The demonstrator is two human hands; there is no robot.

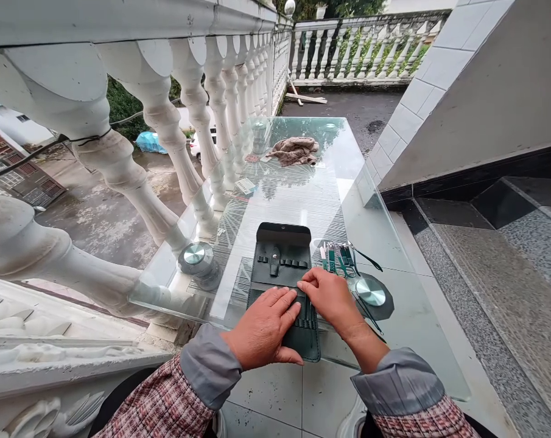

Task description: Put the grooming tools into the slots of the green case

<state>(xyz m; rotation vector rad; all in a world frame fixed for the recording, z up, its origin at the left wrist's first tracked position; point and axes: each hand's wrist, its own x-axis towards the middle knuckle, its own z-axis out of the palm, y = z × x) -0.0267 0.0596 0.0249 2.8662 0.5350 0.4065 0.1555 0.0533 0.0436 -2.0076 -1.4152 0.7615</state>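
A dark green case (pixel 282 251) lies unfolded on the glass table (pixel 275 207), with elastic loops and a small snap strap on its upper part. My left hand (pixel 268 328) rests flat over the case's lower left part, fingers stretched out and thumb near the bottom edge. My right hand (pixel 330 298) is closed at the case's right side, fingertips pinched near its middle; what they hold, if anything, is hidden. Just right of the case sit several nail clippers and small grooming tools (pixel 339 257) with green parts, and a dark strap (pixel 367 259).
A crumpled brown cloth (pixel 293 151) lies at the table's far end. A small box (pixel 245 187) is left of centre. Round metal table supports (pixel 370 291) show through the glass. A white balustrade (pixel 165 121) runs along the left; stone steps (pixel 498 261) are on the right.
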